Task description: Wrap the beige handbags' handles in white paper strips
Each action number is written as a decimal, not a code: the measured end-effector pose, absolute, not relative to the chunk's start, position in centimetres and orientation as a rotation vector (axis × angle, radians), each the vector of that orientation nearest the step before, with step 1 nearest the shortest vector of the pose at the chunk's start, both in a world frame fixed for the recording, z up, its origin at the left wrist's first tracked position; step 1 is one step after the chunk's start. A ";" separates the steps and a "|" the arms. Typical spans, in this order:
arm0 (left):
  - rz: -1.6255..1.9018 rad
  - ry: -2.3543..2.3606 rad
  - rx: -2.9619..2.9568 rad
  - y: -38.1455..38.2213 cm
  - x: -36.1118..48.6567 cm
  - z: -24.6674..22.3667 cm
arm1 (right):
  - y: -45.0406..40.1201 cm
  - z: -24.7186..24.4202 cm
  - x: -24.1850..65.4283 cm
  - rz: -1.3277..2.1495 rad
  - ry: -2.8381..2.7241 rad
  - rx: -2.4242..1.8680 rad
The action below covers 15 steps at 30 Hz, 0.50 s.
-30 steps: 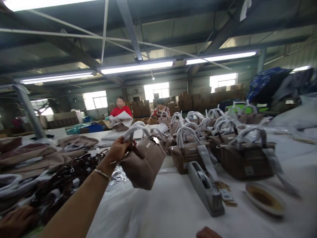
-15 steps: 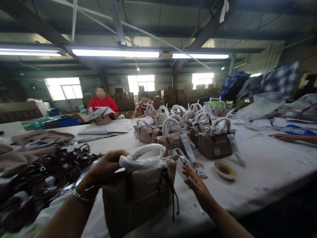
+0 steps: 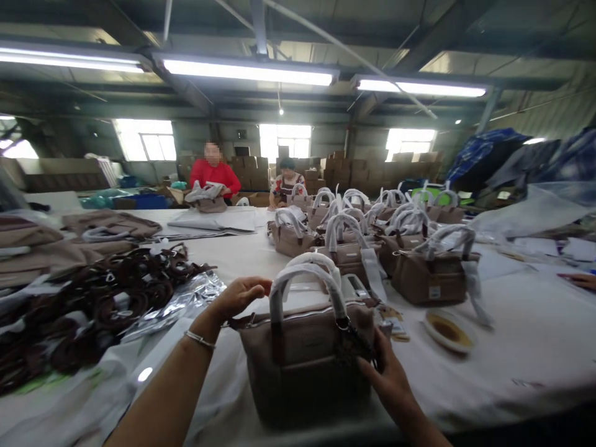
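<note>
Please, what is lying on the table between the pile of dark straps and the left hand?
A crumpled, shiny silvery sheet lies between the pile of dark straps and the left hand. The head view shows this.

roll [image 3: 449, 332] right of handbag [image 3: 307, 366], straps [image 3: 125, 298] left.

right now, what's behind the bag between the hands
Behind that near bag: the top of a tape dispenser and another bag with wrapped handles. The rest of the dispenser is covered.
</note>
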<state>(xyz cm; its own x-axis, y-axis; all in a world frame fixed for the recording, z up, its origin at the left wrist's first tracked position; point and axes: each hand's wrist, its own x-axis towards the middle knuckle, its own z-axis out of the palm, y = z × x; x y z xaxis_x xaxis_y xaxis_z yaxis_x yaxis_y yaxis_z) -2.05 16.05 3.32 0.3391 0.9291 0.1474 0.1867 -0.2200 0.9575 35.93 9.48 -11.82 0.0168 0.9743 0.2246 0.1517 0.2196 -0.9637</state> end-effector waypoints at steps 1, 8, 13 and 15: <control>1.093 1.048 1.538 15.3 -2.9 2.5 | 9.3 -12.1 36.1 0.980 -1.389 -1.155; 1.585 0.980 0.833 5.3 -2.6 -3.4 | 8.8 -13.3 37.0 1.155 -1.345 -1.187; 1.303 1.199 1.003 3.9 1.4 -5.8 | 8.9 -12.0 35.5 1.153 -1.436 -1.217; 1.372 1.257 0.971 6.0 1.9 -5.7 | 9.9 -10.6 34.7 1.108 -1.459 -1.193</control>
<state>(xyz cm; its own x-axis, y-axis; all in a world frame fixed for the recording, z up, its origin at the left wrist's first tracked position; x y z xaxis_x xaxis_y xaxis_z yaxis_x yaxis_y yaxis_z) 1.93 6.00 -5.67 -0.1816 0.9814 -0.0625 -0.1482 0.0355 0.9883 34.73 9.85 -10.55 -0.1076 0.9883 0.1084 0.1605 0.1249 -0.9791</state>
